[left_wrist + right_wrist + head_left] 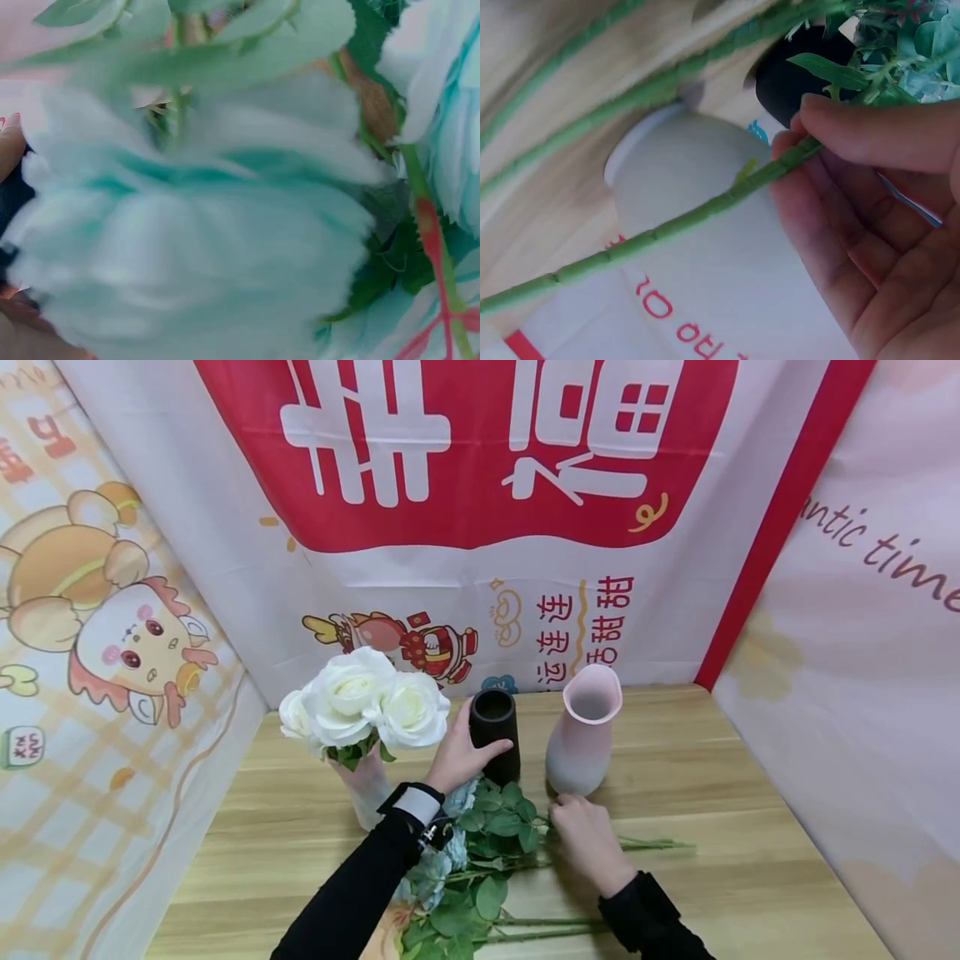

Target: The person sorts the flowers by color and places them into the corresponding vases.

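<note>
My left hand (459,756) grips a black vase (495,718) standing on the table, thumb across its front. In the left wrist view a pale blue flower (187,255) fills most of the picture, and only bits of the fingers show at the left edge. My right hand (588,839) pinches a green flower stem (645,240) between thumb and fingertips, as the right wrist view shows. That stem runs toward green leaves (498,818) and light blue flowers (431,872) lying below the black vase. Just behind the right hand stands a pink-and-grey vase (581,743).
White roses (360,697) fill another pinkish vase (366,789) at the left. More stems (540,931) and a peach flower (386,935) lie at the table's (720,760) near side. Printed cloth walls (480,560) enclose the back and both sides.
</note>
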